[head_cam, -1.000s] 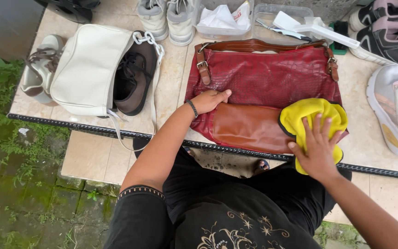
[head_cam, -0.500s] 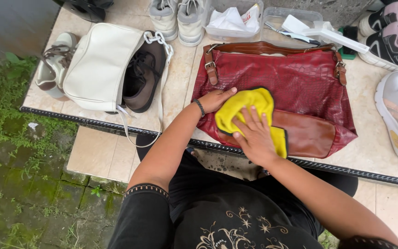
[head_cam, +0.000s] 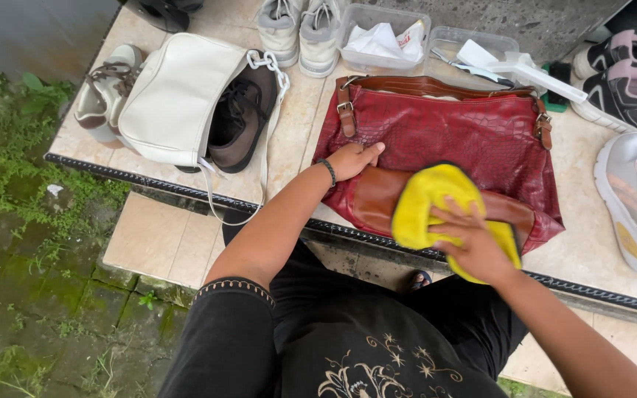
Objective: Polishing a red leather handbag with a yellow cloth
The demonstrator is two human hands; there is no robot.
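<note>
head view: the red handbag (head_cam: pixel 466 140) lies flat on the tiled ledge (head_cam: pixel 296 140) at 12 o'clock from the body. the left hand (head_cam: pixel 352 159) lies flat on the bag's lower left corner, fingers together, pinning it. the right hand (head_cam: pixel 473 243) presses a yellow cloth (head_cam: pixel 429 195) onto the brown front pocket (head_cam: pixel 374 203) – fingers spread over the cloth. half a second ago the cloth sat further toward 10 o'clock, against the left hand; a second ago, at the bag's right end – so the wiping sweeps back and forth. a white bag (head_cam: pixel 175 96) and a brown shoe (head_cam: pixel 241 121) lie at 10 o'clock.
</note>
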